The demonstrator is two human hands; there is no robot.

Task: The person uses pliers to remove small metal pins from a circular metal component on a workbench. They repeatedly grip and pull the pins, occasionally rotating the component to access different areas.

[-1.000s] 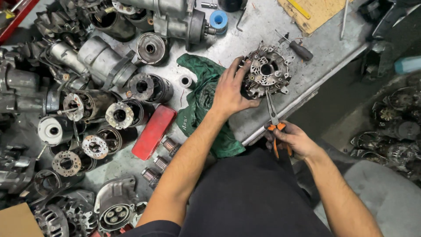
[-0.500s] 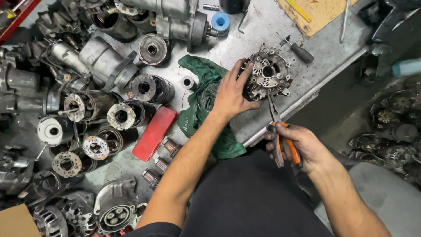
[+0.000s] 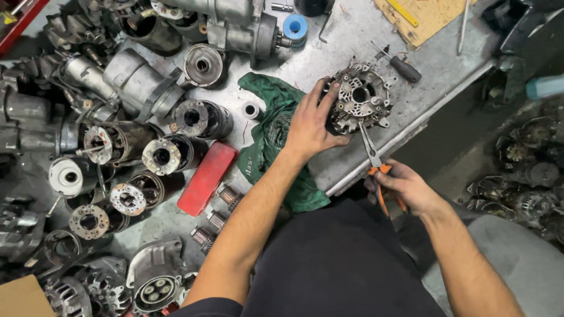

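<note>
L hand (image 3: pixel 308 126) lies palm-down on the round metal alternator part (image 3: pixel 359 100), fingers curled over its left rim, gripping it steady on the grey metal bench (image 3: pixel 435 76), near the bench's front edge. R hand (image 3: pixel 405 186) is closed round the orange handles of long-nose pliers (image 3: pixel 376 161); the plier tips point up at the part's lower edge, touching or just short of it, can't tell which.

Just left of the L hand, a crumpled green rag (image 3: pixel 273 132) partly under the wrist and forearm. A black-handled screwdriver (image 3: pixel 399 66) lies just beside the part, upper right. A small white ring (image 3: pixel 251 110) sits near the rag's top, a blue roll (image 3: pixel 295 26) farther up.

Containers: a flat red tin (image 3: pixel 207 178), shut, contents not visible. Open cylindrical motor housings (image 3: pixel 200 117) crowd the left side of the bench w/ windings and end plates showing inside. Small armature pieces (image 3: pixel 220 217) lie below the tin.

Hidden/unclear: the part's left side is covered by fingers. A cardboard piece (image 3: pixel 426 17) w/ a yellow tool on it is cut off at the top edge. More dark parts (image 3: pixel 523 164) on the floor at right, too dim to make out.
</note>
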